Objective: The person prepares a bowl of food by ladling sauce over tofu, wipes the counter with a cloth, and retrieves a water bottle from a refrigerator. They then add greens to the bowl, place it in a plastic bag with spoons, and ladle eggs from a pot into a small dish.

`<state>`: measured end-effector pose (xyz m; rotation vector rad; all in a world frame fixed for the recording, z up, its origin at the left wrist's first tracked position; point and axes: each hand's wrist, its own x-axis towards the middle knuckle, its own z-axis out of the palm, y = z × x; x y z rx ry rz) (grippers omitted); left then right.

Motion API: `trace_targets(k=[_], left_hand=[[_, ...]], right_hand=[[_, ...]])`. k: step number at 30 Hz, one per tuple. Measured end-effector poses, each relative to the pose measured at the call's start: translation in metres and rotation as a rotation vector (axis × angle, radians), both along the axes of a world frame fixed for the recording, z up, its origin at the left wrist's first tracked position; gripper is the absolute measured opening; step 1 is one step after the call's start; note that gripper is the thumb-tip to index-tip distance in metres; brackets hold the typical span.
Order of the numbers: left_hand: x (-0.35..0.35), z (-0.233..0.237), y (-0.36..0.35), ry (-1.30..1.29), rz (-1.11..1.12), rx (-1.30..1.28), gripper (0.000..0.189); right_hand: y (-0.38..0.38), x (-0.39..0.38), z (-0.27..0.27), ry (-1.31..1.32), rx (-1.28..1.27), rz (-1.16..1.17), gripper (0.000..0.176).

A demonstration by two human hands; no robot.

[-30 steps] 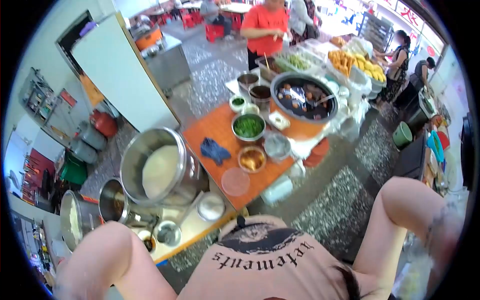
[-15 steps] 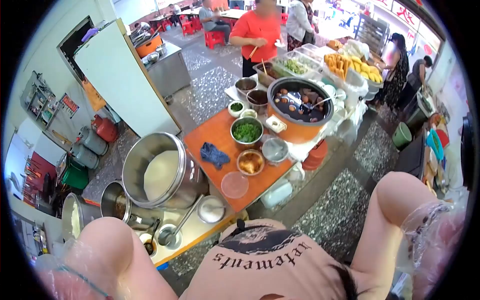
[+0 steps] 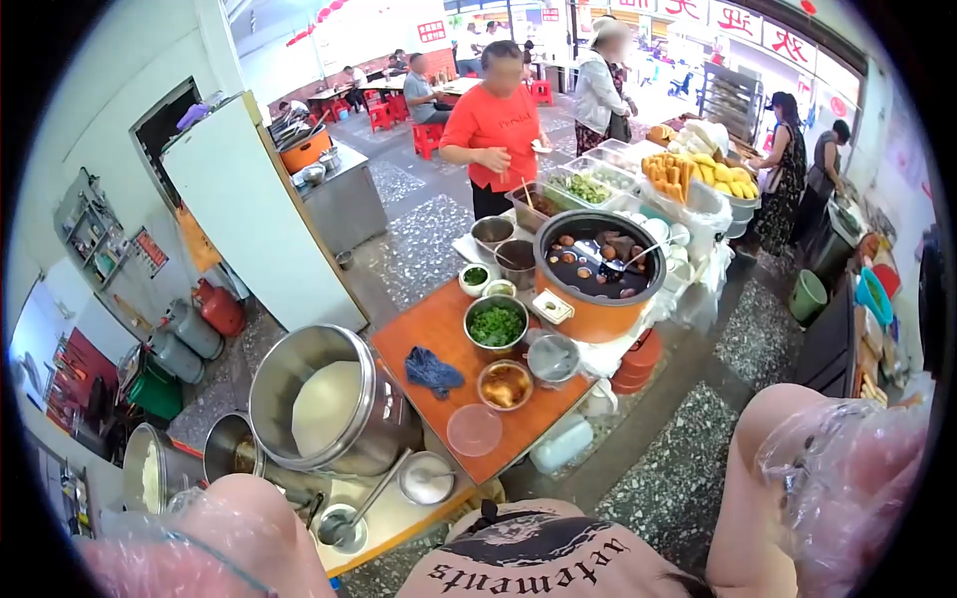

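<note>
Both my arms are bent, elbows forward, at the bottom of the view. My left arm (image 3: 254, 508) is at lower left and my right arm (image 3: 768, 448) at lower right. Clear plastic sleeves (image 3: 842, 468) cover the forearms, which run back out past the frame edges. Neither hand shows, so what they touch is hidden. Nearest my left elbow are a metal ladle (image 3: 374, 498) resting in a small container and a bowl of white granules (image 3: 427, 478). A big steel pot (image 3: 384, 419) holding pale liquid stands beyond them.
An orange table (image 3: 424, 334) bears a bowl of chopped greens (image 3: 496, 324), a blue cloth (image 3: 433, 370) and a clear lid (image 3: 475, 429). An orange pot of eggs in dark broth (image 3: 588, 319) stands behind. A person in red (image 3: 498, 125) stands across the table. Gas cylinders (image 3: 217, 307) are at left.
My view has tilted up, so the scene sits lower in the frame. The chopsticks seen earlier in the hand of the person in red no longer show there. My arms stay bent.
</note>
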<state>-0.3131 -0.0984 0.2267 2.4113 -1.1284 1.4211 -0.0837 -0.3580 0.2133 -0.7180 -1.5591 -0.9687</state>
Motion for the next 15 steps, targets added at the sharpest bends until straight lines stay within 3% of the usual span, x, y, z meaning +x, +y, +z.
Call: trace_targets(k=[15], left_hand=[[-0.01, 0.004, -0.01, 0.047, -0.01, -0.05, 0.046]], right_hand=[[-0.005, 0.0, 0.009, 0.036, -0.068, -0.022, 0.04]])
